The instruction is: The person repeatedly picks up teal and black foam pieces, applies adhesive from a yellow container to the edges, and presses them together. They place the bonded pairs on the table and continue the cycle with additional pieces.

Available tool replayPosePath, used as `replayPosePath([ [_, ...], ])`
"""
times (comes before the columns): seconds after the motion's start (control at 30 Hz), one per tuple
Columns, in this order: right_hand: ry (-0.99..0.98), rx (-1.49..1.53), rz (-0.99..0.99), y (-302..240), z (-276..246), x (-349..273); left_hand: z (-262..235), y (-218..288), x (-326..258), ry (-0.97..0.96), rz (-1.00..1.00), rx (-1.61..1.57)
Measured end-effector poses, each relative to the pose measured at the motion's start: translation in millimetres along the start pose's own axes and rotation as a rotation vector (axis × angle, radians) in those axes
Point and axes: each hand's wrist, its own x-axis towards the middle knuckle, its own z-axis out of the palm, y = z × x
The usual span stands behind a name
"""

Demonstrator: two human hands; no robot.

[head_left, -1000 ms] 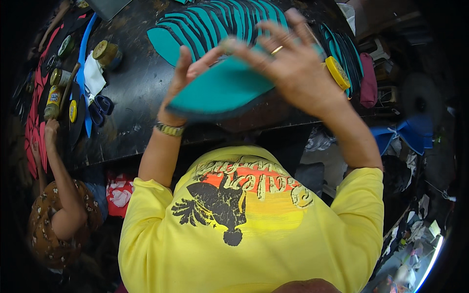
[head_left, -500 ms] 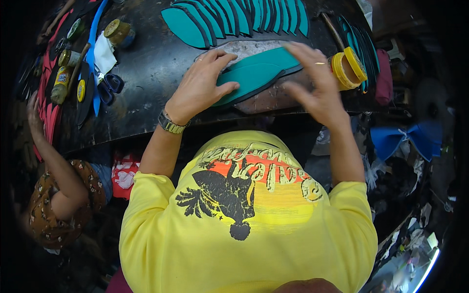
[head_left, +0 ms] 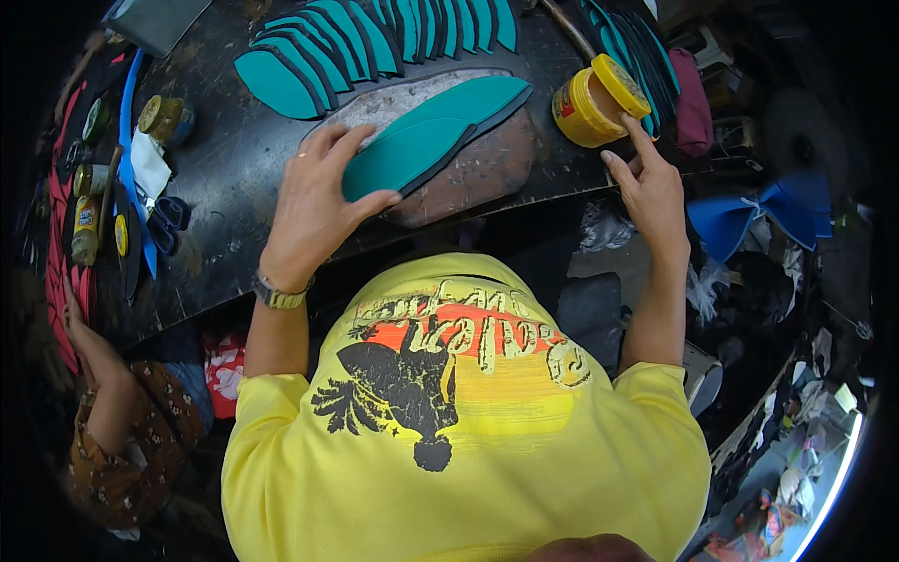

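A teal sole-shaped piece with a black underlayer, an insole (head_left: 440, 122), lies slanted on a worn slab (head_left: 487, 164) at the table's near edge. My left hand (head_left: 314, 192) spans its near-left end, thumb at the lower edge and fingers at the upper one. On the right stands a yellow tub (head_left: 582, 110), its yellow lid (head_left: 620, 86) tilted on the rim and tan stuff showing inside. The index finger of my right hand (head_left: 646, 187) reaches up to the lid's lower edge; that hand is open and holds nothing.
Several teal-and-black insoles (head_left: 346, 47) fan out at the back, and more (head_left: 637, 56) are stacked at right. A wooden handle (head_left: 567, 28) lies behind the tub. Glass jars (head_left: 167, 120), blue strips and another person's arm (head_left: 98, 361) are at left.
My right hand has left the insole and moved to the tub's lid. My left hand stays at the insole's near end. The whole view has shifted, with the table appearing farther left.
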Motion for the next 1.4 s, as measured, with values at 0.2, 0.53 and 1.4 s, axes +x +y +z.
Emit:
replayPosePath([
  [0.2, -0.013, -0.177, -0.073, -8.5, 13.6, 22.3, -17.0, -18.6, -35.5, -0.044, -0.199, 0.022],
  [0.53, 0.065, -0.279, 0.021, -27.6, 3.8, -9.4, -22.1, -21.2, -34.2, -0.323, -0.473, -0.395],
  [1.4, -0.145, 0.923, -0.625, -68.0, 68.8, -12.8, 56.7, 40.2, 22.9, -0.345, -0.324, -1.819],
])
